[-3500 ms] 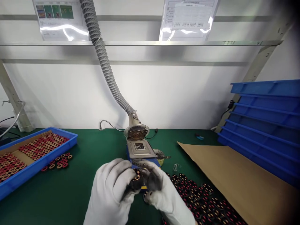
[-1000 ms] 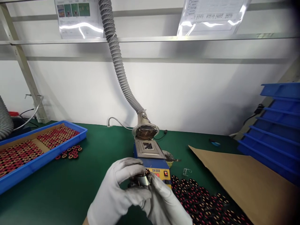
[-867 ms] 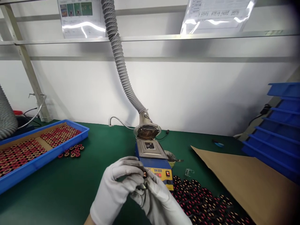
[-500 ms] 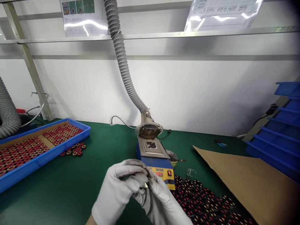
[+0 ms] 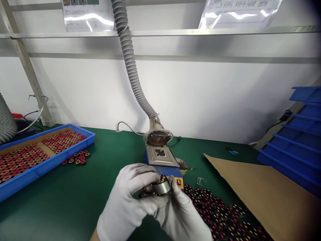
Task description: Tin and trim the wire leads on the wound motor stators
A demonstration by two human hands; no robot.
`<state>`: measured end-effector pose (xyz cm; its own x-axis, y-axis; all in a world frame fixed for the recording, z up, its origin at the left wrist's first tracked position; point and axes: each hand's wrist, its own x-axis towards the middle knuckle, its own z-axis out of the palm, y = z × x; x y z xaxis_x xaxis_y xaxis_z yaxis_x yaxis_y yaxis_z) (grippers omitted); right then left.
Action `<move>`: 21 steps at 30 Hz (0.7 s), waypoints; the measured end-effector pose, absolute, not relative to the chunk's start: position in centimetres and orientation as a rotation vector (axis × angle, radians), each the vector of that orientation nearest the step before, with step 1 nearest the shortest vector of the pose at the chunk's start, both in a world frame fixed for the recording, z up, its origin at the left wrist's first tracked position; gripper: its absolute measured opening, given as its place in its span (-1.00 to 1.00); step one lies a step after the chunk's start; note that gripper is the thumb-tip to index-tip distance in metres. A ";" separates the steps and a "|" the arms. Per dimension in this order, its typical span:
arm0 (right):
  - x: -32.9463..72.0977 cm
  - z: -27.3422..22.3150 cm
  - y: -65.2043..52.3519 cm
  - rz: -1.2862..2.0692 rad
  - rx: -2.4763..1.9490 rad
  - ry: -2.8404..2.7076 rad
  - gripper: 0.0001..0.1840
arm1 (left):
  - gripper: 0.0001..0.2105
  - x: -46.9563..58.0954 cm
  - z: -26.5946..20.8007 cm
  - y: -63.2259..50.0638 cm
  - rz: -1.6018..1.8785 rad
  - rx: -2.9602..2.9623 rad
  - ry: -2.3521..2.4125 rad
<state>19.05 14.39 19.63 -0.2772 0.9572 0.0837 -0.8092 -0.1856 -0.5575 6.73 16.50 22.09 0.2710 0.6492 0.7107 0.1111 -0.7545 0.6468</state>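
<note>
My left hand (image 5: 135, 197), in a white glove, curls its fingers around a motor stator (image 5: 161, 186). The stator shows a shiny silver metal rim and copper-coloured windings on top. My right hand (image 5: 179, 204), also gloved in white, grips it from the other side with the thumb near the rim. Part of the stator is hidden by my fingers. Just behind my hands stands a solder pot (image 5: 163, 155) with a blue and yellow body. To the right lies a spread of loose black, red and gold stators (image 5: 220, 211).
A flexible grey fume duct (image 5: 129, 60) ends in a round hood over the pot. At left, a blue tray (image 5: 87, 142) holds rows of stators, with several loose beside it. A brown cardboard sheet (image 5: 255, 187) and stacked blue trays (image 5: 293, 147) are at right.
The stator has turned and risen into view between my hands, so its silver rim now shows. My fingers have shifted around it, and the camera view has moved slightly.
</note>
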 end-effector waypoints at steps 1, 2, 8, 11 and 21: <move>19.0 19.6 14.4 1.776 -0.334 -0.599 -0.69 | -0.71 6.7 21.9 16.7 1.523 2.042 0.619; 19.0 19.6 14.4 1.788 -0.334 -0.599 -0.72 | -0.76 6.7 21.6 17.0 1.527 1.981 0.570; 19.1 19.3 13.9 1.855 -0.312 -0.569 -0.71 | -0.84 5.8 20.9 17.7 1.662 1.431 0.569; 19.5 19.5 13.9 1.884 -0.297 -0.536 -0.70 | -0.82 5.4 21.6 17.2 1.544 1.385 0.683; 19.1 19.7 13.9 1.817 -0.306 -0.521 -0.73 | -0.87 6.7 21.4 17.1 1.443 1.354 0.671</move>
<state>19.07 13.91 19.71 -0.3028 0.9515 0.0534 -0.8355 -0.2381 -0.4953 6.67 17.15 21.38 0.1321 0.9112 0.3902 -0.2884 -0.3413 0.8946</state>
